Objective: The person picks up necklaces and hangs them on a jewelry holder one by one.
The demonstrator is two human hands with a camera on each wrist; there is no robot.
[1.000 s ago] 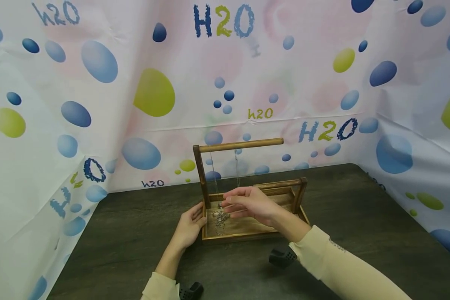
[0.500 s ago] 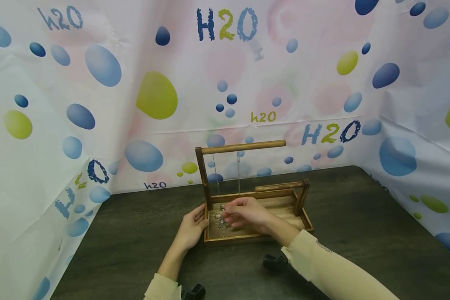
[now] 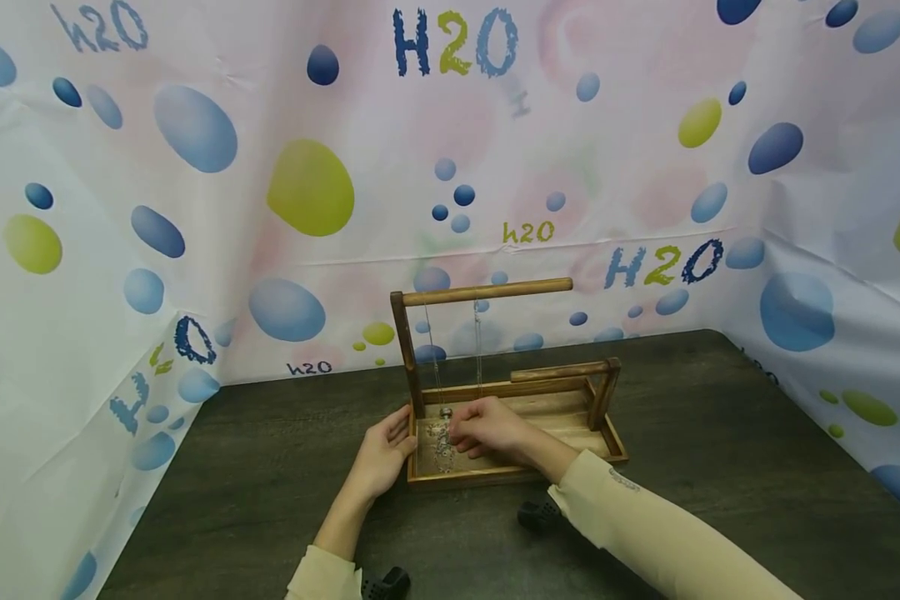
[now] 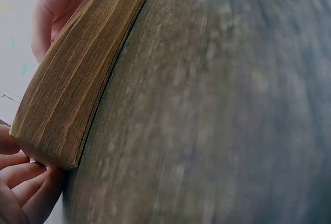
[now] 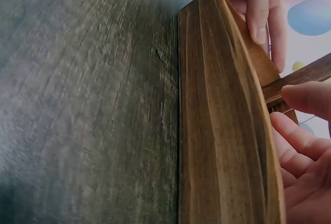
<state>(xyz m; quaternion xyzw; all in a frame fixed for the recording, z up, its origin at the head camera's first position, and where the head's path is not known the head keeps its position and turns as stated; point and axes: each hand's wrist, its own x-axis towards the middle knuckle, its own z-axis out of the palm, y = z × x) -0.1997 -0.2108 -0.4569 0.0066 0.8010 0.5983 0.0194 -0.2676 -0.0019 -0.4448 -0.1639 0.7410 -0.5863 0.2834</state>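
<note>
A wooden jewelry stand (image 3: 465, 477) with a shallow tray sits on the dark table. My left hand (image 3: 378, 454) grips the left end wall of its tray, fingers outside and thumb at the rim. A tangle of silvery chain jewelry (image 3: 442, 450) lies in the left part of the tray. Right beside this tangle my right hand (image 3: 491, 431) hovers low, fingers bent. In the right wrist view, the thumb (image 5: 307, 97) and fingertips stand apart, with nothing visible between them. Two thin chains (image 3: 478, 342) hang from the tall bar (image 3: 487, 292) behind.
A lower wooden bar (image 3: 558, 372) on a short post rises at the tray's right end. The dark tabletop (image 3: 720, 458) spreads around the stand. A printed sheet with bubbles (image 3: 390, 142) walls the table at the back and sides.
My right hand has lowered toward the jewelry in the tray, and its fingers have drawn closer together. The left hand keeps its grip on the tray's left end.
</note>
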